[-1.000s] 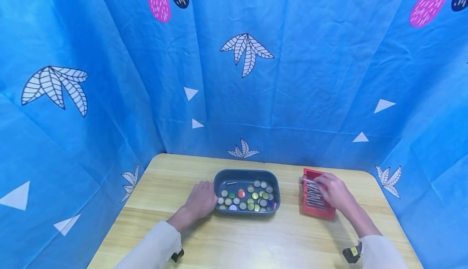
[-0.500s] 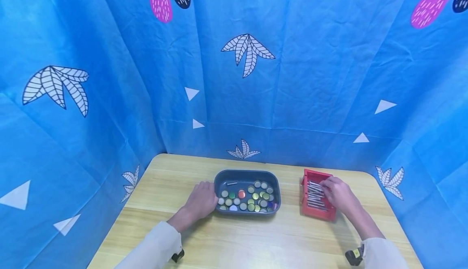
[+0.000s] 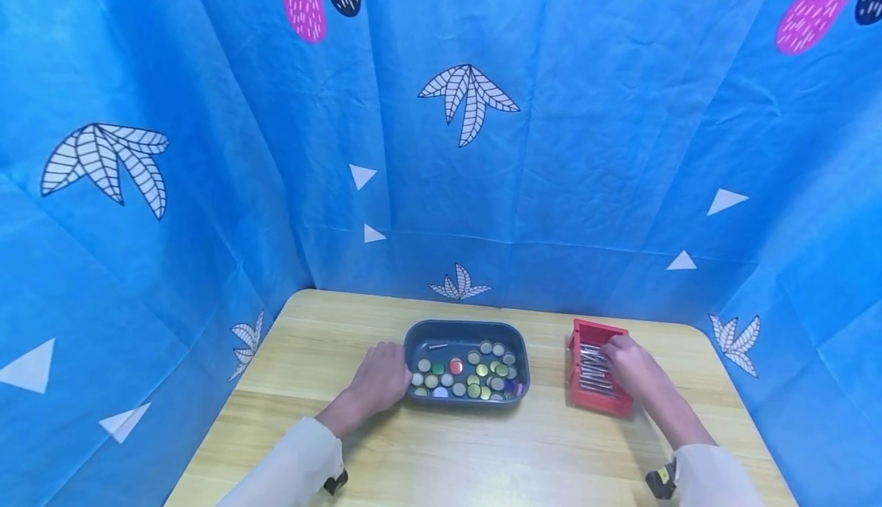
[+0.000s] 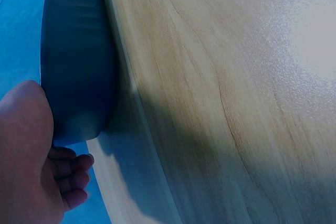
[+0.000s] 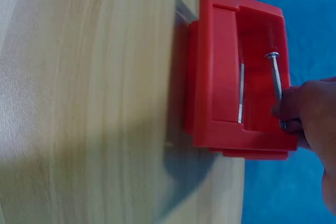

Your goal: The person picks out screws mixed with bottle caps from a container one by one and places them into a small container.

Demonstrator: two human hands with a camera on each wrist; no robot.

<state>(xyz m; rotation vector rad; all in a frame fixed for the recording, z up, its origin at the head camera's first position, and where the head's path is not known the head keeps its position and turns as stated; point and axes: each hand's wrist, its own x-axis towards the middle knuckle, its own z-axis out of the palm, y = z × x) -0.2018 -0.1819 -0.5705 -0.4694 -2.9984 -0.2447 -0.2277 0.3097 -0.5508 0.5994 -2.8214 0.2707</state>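
My left hand (image 3: 379, 377) grips the left end of a dark grey rectangular tub (image 3: 465, 328), thumb at the rim and fingers curled at its end in the left wrist view. Inside the tub lie several bottle caps (image 3: 481, 369), mostly gold and silver, plus a lone nail (image 3: 438, 346). Over the red bin (image 3: 599, 401) on the right, my right hand (image 3: 630, 365) reaches in from the right side. In the right wrist view its thumb and fingers pinch a long silver nail (image 5: 276, 74) by the lower shank, flat head upward. More nails (image 3: 594, 377) lie side by side in the bin.
Both containers stand on a light wooden table (image 3: 441, 453), with a stretch of bare wood between them. A blue patterned curtain (image 3: 441, 185) hangs behind the table and along both sides.
A nail jutting left over the bin from my right hand one second ago no longer juts out. That hand has moved right, then slightly back left. My left hand and the tub stay put.
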